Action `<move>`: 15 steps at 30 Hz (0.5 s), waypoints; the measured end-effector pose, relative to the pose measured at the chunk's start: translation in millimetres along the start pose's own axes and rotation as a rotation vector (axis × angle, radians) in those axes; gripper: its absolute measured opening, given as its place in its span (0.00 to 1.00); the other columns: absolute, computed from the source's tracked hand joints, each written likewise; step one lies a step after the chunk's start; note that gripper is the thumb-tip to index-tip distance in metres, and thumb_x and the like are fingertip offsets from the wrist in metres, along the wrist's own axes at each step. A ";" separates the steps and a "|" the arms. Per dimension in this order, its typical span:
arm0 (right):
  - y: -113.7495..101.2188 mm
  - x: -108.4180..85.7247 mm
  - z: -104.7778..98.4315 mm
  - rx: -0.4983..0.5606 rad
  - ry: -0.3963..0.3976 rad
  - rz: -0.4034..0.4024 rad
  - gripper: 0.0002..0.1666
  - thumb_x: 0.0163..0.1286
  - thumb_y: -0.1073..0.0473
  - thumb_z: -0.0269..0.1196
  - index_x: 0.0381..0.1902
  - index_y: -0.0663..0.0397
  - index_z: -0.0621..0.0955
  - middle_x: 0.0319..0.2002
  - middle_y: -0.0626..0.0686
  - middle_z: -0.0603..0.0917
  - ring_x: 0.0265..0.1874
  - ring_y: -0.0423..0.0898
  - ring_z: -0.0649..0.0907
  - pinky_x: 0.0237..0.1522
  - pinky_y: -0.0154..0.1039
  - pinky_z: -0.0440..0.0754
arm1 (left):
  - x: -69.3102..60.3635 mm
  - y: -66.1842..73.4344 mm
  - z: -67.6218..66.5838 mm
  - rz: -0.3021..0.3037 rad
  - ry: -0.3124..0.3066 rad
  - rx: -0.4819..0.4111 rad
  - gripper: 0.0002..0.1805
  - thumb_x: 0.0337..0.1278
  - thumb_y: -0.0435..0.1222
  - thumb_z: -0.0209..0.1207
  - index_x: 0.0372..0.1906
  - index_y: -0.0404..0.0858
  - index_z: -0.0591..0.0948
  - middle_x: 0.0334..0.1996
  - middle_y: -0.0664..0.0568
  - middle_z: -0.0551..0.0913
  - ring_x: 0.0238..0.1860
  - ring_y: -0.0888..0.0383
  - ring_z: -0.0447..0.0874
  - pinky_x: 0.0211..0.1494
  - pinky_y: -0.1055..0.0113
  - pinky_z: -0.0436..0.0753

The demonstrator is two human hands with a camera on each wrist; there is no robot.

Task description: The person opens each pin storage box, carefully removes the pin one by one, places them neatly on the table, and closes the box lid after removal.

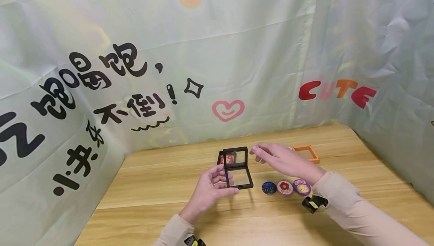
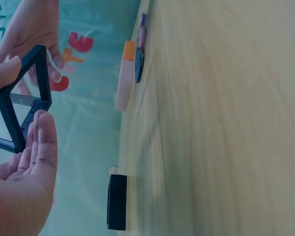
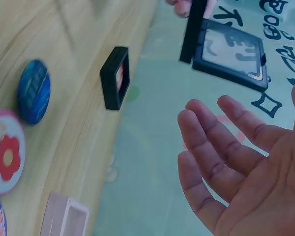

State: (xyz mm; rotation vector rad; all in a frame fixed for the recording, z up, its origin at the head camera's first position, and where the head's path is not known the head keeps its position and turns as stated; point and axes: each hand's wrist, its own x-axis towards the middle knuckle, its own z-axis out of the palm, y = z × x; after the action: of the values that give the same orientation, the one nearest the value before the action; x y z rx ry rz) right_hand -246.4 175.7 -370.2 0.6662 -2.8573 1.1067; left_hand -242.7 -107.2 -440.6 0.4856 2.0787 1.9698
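Observation:
A small black hinged display frame [image 1: 236, 167] with clear film windows is spread at an angle above the table. My left hand [image 1: 211, 185] pinches its lower half between thumb and fingers, also seen in the left wrist view. To its right, my right hand [image 1: 285, 159] hovers apart from the frame. The right wrist view shows that hand's fingers [image 3: 216, 167] loosely bent and holding nothing. Below it on the table lie a blue round badge [image 1: 269, 188], a white badge with a red flower [image 1: 285, 188] and a purple badge with a yellow cartoon figure [image 1: 301, 187].
Another black frame [image 3: 108, 81], with something red inside, stands on the table behind the held one. An orange frame [image 1: 317, 159] and a pale pink frame [image 3: 51, 216] stand farther right, partly hidden by my right hand. Printed fabric [image 1: 264, 69] hangs behind the wooden table [image 1: 145, 185].

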 end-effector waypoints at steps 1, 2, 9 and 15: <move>-2.1 0.8 0.2 0.009 -0.009 0.006 0.32 0.89 0.37 0.45 0.66 0.53 0.83 0.47 0.47 0.92 0.49 0.48 0.90 0.57 0.52 0.90 | -0.3 0.0 0.6 0.001 -0.006 0.002 0.44 0.45 0.27 0.82 0.71 0.32 0.75 0.49 0.48 0.87 0.46 0.54 0.89 0.54 0.65 0.93; -4.1 1.7 0.5 0.016 -0.018 0.007 0.33 0.89 0.37 0.45 0.66 0.54 0.83 0.48 0.47 0.92 0.50 0.48 0.90 0.58 0.53 0.90 | -0.5 -0.1 1.1 0.002 -0.012 0.002 0.44 0.45 0.27 0.82 0.71 0.32 0.75 0.49 0.48 0.87 0.46 0.54 0.89 0.54 0.66 0.93; -8.6 7.9 6.0 0.055 -0.061 0.011 0.36 0.90 0.38 0.43 0.66 0.58 0.84 0.53 0.53 0.91 0.50 0.47 0.90 0.63 0.56 0.88 | -1.8 -0.1 3.2 0.028 -0.060 0.034 0.43 0.46 0.26 0.81 0.71 0.33 0.76 0.49 0.49 0.87 0.47 0.56 0.89 0.55 0.66 0.92; -10.2 9.3 10.2 0.103 -0.093 -0.015 0.34 0.90 0.40 0.45 0.65 0.61 0.84 0.55 0.57 0.91 0.48 0.47 0.91 0.60 0.53 0.90 | -2.8 0.0 3.4 0.031 -0.084 0.041 0.45 0.46 0.26 0.81 0.72 0.34 0.75 0.51 0.50 0.86 0.48 0.57 0.89 0.57 0.65 0.92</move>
State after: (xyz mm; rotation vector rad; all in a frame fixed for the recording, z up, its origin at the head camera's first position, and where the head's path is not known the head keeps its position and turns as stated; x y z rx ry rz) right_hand -249.4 158.8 -369.8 0.7628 -2.8825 1.2606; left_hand -238.8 -105.2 -441.0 0.6021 2.0751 1.8931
